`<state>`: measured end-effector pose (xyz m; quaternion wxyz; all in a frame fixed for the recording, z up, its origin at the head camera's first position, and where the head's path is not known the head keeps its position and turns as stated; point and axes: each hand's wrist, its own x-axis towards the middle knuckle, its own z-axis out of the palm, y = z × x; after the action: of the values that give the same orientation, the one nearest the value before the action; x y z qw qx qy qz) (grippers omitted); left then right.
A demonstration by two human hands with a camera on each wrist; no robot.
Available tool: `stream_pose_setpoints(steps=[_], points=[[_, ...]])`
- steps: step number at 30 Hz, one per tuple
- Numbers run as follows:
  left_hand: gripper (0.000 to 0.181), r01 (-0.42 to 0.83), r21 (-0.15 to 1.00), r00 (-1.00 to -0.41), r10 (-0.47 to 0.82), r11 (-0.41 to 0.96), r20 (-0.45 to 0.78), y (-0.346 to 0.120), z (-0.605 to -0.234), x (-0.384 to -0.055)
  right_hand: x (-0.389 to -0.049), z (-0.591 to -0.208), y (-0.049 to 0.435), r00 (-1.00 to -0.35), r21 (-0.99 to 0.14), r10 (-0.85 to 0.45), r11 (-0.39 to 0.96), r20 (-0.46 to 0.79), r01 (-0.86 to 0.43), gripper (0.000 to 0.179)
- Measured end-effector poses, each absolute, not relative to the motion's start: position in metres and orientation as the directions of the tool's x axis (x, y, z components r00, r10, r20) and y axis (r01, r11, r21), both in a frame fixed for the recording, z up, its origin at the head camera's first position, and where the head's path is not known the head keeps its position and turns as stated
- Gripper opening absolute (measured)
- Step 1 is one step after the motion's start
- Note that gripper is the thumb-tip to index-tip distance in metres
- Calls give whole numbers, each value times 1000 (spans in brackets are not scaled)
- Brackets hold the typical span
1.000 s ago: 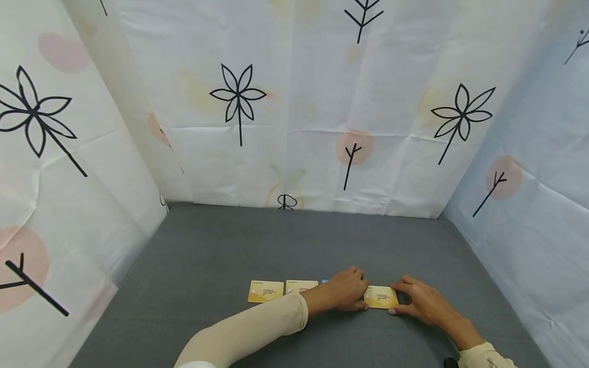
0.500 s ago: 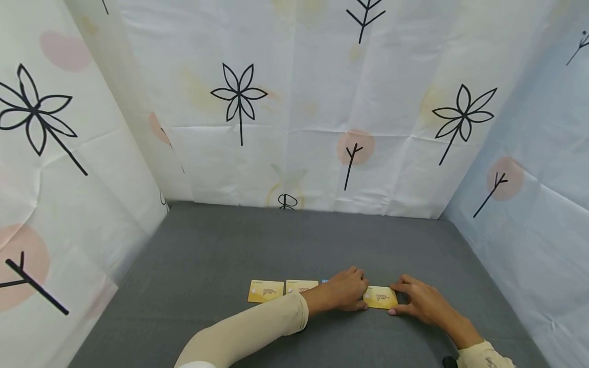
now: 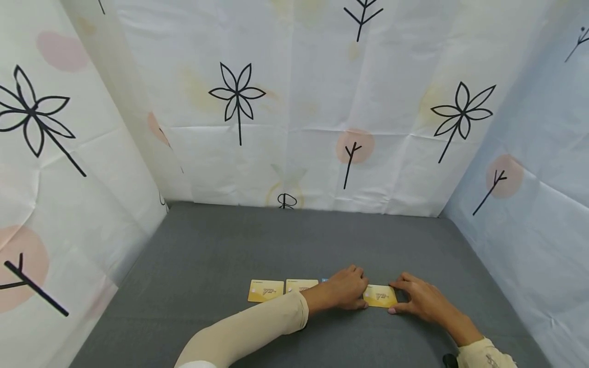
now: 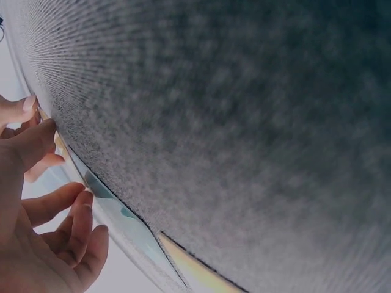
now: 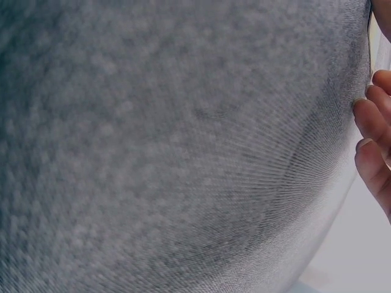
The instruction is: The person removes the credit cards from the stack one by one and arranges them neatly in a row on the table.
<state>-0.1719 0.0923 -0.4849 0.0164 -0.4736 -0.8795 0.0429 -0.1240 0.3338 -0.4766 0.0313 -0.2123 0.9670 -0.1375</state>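
A yellow card (image 3: 380,296) lies flat on the grey table between my two hands in the head view. My left hand (image 3: 345,289) holds its left end, thumb at the near side and fingers at the far side. My right hand (image 3: 421,299) grips the right end by its corners with thumb and index finger. Left of it, a blue card (image 3: 324,280) is mostly hidden behind my left hand; its pale face (image 4: 137,229) shows in the left wrist view. In the right wrist view only fingertips (image 5: 372,122) of my right hand appear at the edge.
Two more yellow cards continue the row to the left: an outer card (image 3: 266,291) and an inner card (image 3: 301,284) partly covered by my left forearm. The grey cloth table (image 3: 257,240) meets a patterned white backdrop (image 3: 299,102) behind and at both sides.
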Motion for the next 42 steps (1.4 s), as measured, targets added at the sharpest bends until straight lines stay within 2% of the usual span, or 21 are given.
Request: stream_pose_setpoints(steps=[9,18,26,35,42], points=[[53,817,-86,-574,819,570,-21,88,-481,-172,-123,-473,331,-923,-259,-385,892,1,-372,63],[60,807,-92,-584,812,583,23,77,-480,-175,-121,-476,327,-925,-153,-346,916,160,-369,55],[62,799,-98,-595,804,593,12,66,-482,-176,-122,-477,323,-891,-151,-368,897,266,-415,60],[66,805,-116,-580,813,582,56,48,-481,-174,-123,-474,314,-884,-172,-390,882,258,-439,73],[71,826,-95,-553,831,556,53,31,-483,-168,-121,-476,310,-875,-181,-399,872,273,-454,75]])
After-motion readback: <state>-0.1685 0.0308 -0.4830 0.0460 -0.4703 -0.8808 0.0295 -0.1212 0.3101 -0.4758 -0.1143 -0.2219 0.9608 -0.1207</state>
